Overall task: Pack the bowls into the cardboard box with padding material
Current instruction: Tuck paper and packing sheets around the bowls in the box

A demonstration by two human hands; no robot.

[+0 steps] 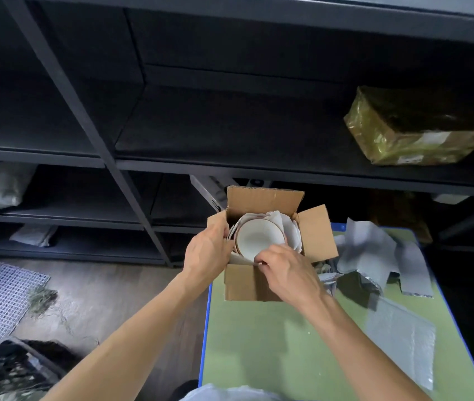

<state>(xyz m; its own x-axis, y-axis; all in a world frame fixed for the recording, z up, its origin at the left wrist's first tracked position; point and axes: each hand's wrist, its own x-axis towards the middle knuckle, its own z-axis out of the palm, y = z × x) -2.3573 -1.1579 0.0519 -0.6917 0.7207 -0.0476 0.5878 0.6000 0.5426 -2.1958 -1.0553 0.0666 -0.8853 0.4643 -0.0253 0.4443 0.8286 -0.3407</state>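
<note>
Brown-rimmed white ceramic bowl [256, 238] — in open brown cardboard box [244, 285], white paper padding [293, 235] around, green worktop [258, 342] beneath. Left hand [206, 251] gripped box wall; right hand [287, 273] pinched padding.

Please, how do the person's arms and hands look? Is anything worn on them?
Both forearms are bare as far as the picture shows: no sleeves. The left hand and the right hand wear no gloves, and no watch or bracelet shows at the wrists. Rings I cannot tell. A pale garment shows at the bottom edge between the arms.
</note>
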